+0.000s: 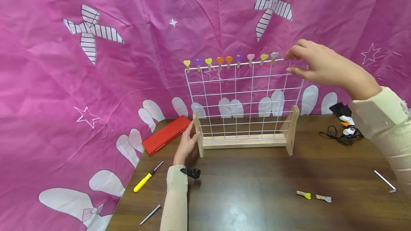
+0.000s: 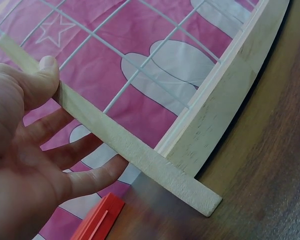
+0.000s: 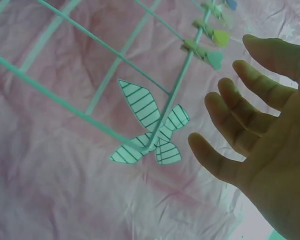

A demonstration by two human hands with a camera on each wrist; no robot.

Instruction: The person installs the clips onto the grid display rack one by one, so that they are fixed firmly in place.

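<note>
A white wire grid stands upright in a wooden base. Along its top wire sits a row of heart-topped clothespins, from a yellow clothespin at the left to a grey clothespin at the right. My left hand holds the base's left side post, thumb in front and fingers behind. Up at the grid's top right corner, my right hand has its fingers spread and holds nothing. In the right wrist view its fingers face the top wire, apart from it.
Two loose clothespins, one lime and one grey, lie on the table. At the left are a red case, a yellow screwdriver and a metal bolt. An L-shaped hex key and black cable lie right.
</note>
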